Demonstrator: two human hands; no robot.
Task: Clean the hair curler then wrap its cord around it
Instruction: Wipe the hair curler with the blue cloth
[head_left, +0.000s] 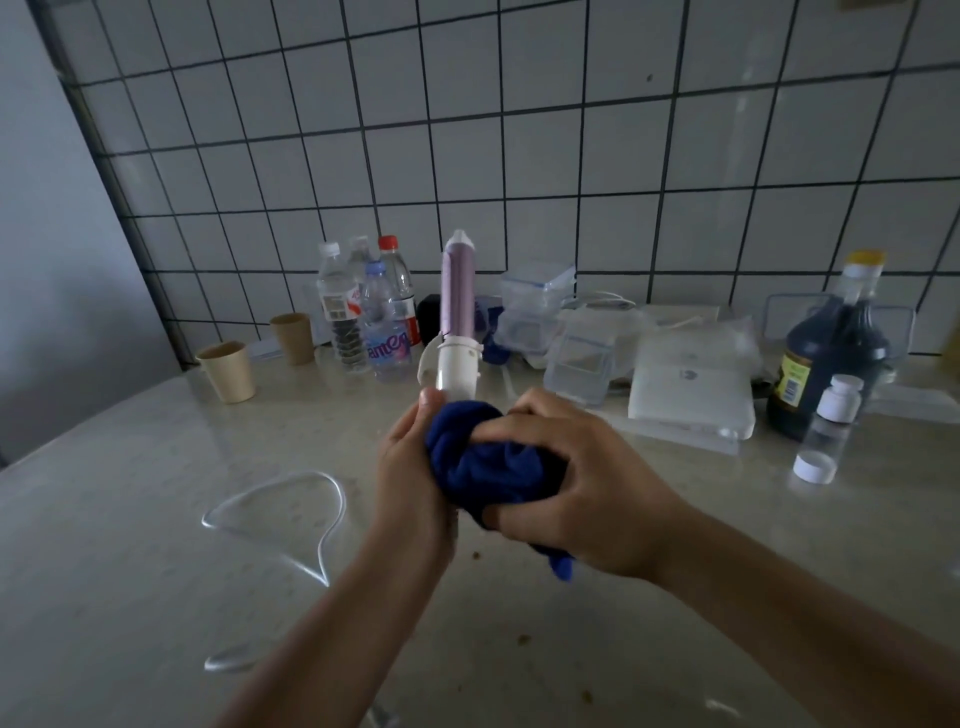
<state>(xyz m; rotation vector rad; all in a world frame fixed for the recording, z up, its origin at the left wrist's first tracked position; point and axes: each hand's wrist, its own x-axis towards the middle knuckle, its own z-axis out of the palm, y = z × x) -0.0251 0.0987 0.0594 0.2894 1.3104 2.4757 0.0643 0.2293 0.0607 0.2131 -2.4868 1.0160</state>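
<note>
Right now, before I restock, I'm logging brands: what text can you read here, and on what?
"ante": pink letters on the blue-capped water bottle, word incomplete.
Red-capped bottle label: too blurred.
White-capped bottle label: too blurred.
Dark jug yellow label: too blurred.

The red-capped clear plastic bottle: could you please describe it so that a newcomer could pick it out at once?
Along the white tiled wall, a cluster of clear plastic bottles stands on the pale stone counter, left of the upright lilac-and-white hair curler. The red-capped clear plastic bottle is at the cluster's back right; it alone has a red cap, the others' being white or pale.
</note>
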